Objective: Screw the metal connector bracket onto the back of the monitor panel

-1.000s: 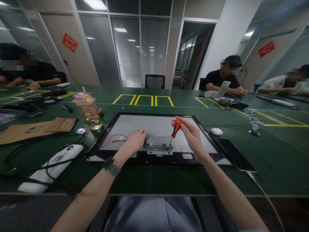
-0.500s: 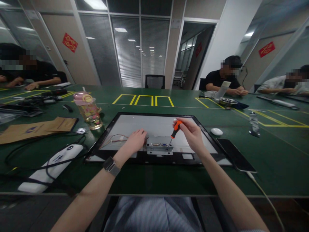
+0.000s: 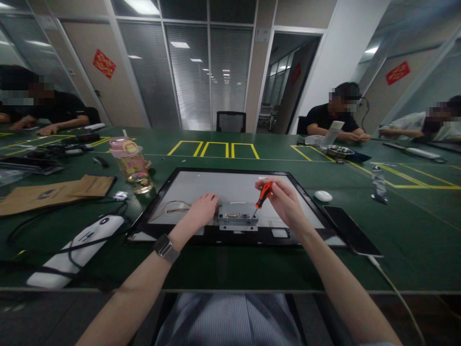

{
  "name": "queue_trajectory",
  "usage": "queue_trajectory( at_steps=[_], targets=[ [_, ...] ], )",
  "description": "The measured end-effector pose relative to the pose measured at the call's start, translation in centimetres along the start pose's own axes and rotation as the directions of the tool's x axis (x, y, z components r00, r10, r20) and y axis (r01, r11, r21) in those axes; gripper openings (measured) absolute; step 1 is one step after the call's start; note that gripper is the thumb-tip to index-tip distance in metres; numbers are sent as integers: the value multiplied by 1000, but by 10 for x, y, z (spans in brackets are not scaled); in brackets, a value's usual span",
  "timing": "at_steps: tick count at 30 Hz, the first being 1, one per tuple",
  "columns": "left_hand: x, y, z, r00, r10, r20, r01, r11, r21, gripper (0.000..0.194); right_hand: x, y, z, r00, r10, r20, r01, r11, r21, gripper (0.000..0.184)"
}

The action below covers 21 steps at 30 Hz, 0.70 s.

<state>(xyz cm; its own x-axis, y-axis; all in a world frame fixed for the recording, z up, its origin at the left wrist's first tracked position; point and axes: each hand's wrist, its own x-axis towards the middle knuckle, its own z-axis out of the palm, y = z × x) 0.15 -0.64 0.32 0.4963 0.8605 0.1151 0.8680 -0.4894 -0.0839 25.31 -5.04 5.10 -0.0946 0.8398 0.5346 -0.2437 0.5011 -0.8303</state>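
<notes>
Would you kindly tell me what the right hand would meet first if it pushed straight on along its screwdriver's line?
The metal bracket, most likely: the screwdriver in the right hand slants down to the bracket's right end, though whether the tip touches is unclear.

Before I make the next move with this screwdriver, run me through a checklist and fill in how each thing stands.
1. Screwdriver held in the right hand: ok, fingers are around its handle.
2. Screwdriver aimed at the metal bracket: ok, it points down at the bracket's right end.
3. Tip seated in a screw: cannot tell, too small to see.
4. Left hand steadying the bracket: cannot tell; it is at the left end, but pressure doesn't show.
5. Thin wires away from the screwdriver: ok, the visible stretch lies left of the left hand.
6. Drink cup off the panel: ok, it stands beside it.
</notes>
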Motion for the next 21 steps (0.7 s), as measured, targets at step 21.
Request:
queue_trajectory(
  at_steps=[21],
  targets=[
    [0,1,-1,1000,0,-5,0,1000,5,34,0,1,-1,997,56,49,-60,994,95,15]
  ],
)
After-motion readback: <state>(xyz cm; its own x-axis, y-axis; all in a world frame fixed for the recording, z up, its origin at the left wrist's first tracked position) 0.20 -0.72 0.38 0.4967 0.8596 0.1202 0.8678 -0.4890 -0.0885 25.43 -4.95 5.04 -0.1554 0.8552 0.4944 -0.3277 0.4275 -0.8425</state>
